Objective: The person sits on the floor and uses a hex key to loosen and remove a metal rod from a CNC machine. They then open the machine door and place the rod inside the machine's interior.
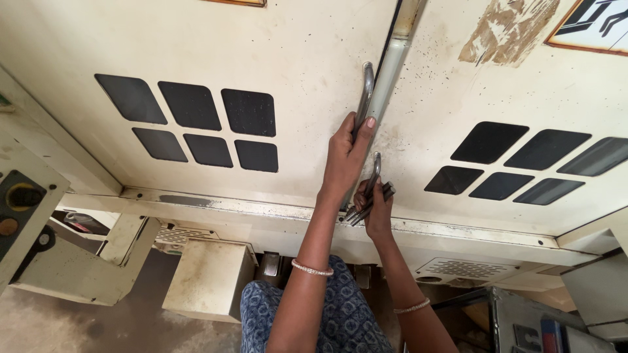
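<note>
We see two cream-painted metal machine doors [216, 59] meeting at a narrow seam that runs up the middle of the view, tilted slightly to the right. On the left door a curved grey metal bar handle [366, 91] lies with its long axis along that seam, its upper end pointing toward the top of the frame. Our left hand [345, 157] is wrapped around the lower part of this handle, fingers curled shut on it and thumb pressed along the bar.

Just below and to the right, a second curved grey metal handle [375, 171] sits on the right door, also running parallel to the seam. Our right hand [377, 212] is closed around a bundle of short dark metal rods [367, 204], which point down and to the left, crossing the base of this second handle; the fingers also seem to touch that handle.

Each door carries a group of six dark rounded window panes [196, 121], one group left and one right. The doors end at a pale lower ledge [261, 210]. Below it there is open floor at the lower left, a cream box-shaped machine part [206, 278] and a foot pedal [270, 265] near our blue patterned clothing [340, 307].
</note>
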